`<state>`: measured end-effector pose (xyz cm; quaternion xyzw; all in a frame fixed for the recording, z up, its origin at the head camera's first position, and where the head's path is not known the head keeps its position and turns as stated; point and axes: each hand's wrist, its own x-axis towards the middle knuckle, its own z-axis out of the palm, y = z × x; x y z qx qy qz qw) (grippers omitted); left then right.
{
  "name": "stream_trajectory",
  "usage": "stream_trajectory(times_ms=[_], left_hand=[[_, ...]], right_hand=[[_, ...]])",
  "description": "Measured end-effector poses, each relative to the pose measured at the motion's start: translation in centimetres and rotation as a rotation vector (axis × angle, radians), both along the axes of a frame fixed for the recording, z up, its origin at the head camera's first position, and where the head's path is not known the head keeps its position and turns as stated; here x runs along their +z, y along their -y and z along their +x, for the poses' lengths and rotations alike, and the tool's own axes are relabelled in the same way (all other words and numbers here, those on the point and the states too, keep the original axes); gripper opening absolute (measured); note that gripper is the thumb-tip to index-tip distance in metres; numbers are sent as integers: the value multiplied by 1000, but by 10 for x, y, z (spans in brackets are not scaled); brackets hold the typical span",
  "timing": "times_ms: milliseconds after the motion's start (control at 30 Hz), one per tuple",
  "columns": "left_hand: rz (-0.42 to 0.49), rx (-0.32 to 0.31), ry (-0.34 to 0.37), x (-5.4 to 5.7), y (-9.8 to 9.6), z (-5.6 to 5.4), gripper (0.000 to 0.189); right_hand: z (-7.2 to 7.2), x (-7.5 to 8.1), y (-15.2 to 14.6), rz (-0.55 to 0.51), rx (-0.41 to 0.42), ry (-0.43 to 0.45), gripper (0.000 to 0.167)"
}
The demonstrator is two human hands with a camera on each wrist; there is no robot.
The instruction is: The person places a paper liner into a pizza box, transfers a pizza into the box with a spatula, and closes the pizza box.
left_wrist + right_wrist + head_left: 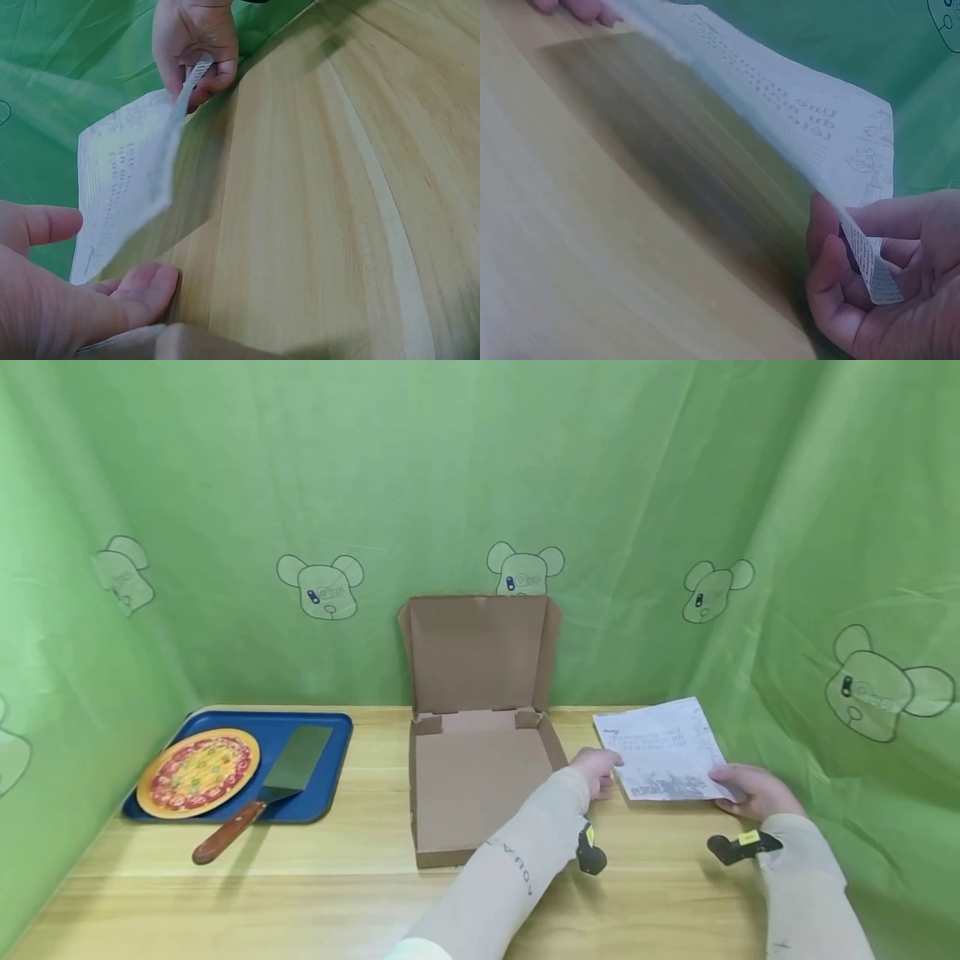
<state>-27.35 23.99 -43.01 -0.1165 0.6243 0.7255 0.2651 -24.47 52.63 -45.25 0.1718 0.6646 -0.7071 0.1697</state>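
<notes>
Paper sheet (656,756) is the whole story on my feed. It's up off the table (645,893) on the right side of the scene, and my right hand (761,793) has its near right corner pinched between thumb and fingers. My left hand (596,768) is just beside the left edge, thumb and fingers apart with that edge between them. Doesn't look like a grip to me, and I can't tell if they're touching it. So from the left hand the sheet lies to the right; from the right hand it stretches left and far. Both are close, but only the right really has it. Looks squarish from above, so I wouldn't swear to a long axis. Cardboard box (480,785), lid up, sits further left, left hand between box and sheet. I'd judge the left fingers' line-up with that edge matters most.
</notes>
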Motion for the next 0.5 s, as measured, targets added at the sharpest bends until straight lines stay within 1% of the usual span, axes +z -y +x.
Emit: stream_trajectory(times_ms=[100,167,233,333,467,500], left_hand=[[6,16,1,-1,0,0,32],[38,30,1,-2,-2,0,27],[70,58,-10,-2,-4,0,26],[97,90,-46,-1,-7,1,28],[87,116,-89,1,-9,2,26],[86,126,-90,2,-9,2,25]], right_hand=[[0,3,4,-11,-8,11,32],[0,4,6,-13,-9,12,31],[0,5,7,-10,-12,11,30],[0,7,9,-8,-11,8,29],[0,10,11,-7,5,-4,27],[0,11,11,-4,14,-8,27]])
